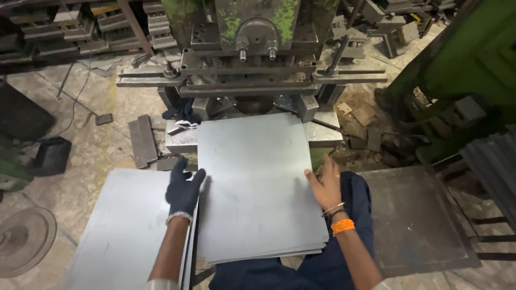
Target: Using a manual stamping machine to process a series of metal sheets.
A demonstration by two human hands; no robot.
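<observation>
A stack of grey metal sheets (252, 188) lies on my lap, its far end resting on the bed of a green power press (252, 59). My left hand (184, 189), in a dark glove, rests with fingers spread on the stack's left edge. My right hand (325, 185) is bare, with bangles and an orange band at the wrist, and lies flat against the stack's right edge. Neither hand is closed around a sheet.
A second pile of grey sheets (126, 231) sits to my left. A dark metal plate (414, 215) lies at my right. Scrap pieces litter the stone floor. Racks of metal dies (80, 27) stand at the back left, and a green machine (462, 70) at right.
</observation>
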